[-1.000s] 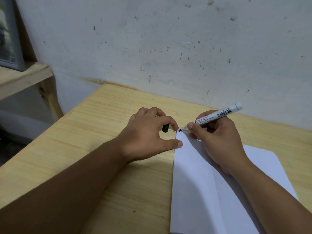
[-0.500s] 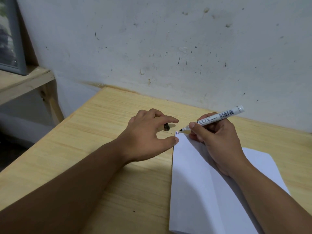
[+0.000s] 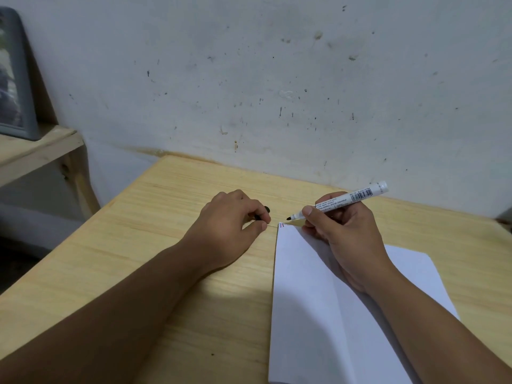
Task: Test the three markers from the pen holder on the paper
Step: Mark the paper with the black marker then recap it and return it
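A white marker [image 3: 343, 202] with a black tip and a barcode label is held in my right hand [image 3: 343, 231], its tip just above and beyond the paper's far left corner. The white paper [image 3: 318, 314] lies on the wooden table [image 3: 166, 259] under my right forearm, with short coloured marks [image 3: 281, 225] at that corner. My left hand [image 3: 230, 225] rests on the table left of the paper, fingers curled around a small black cap [image 3: 263, 212]. The pen holder is out of view.
A stained white wall [image 3: 277, 92] runs along the table's far edge. To the left stand a lower wooden shelf [image 3: 36, 151] and a grey framed object [image 3: 16, 79]. The floor drops away left of the table.
The marker tip lifted off the paper's corner and moved slightly away. My left fingers curled again around the black cap. The view tilted up a little.
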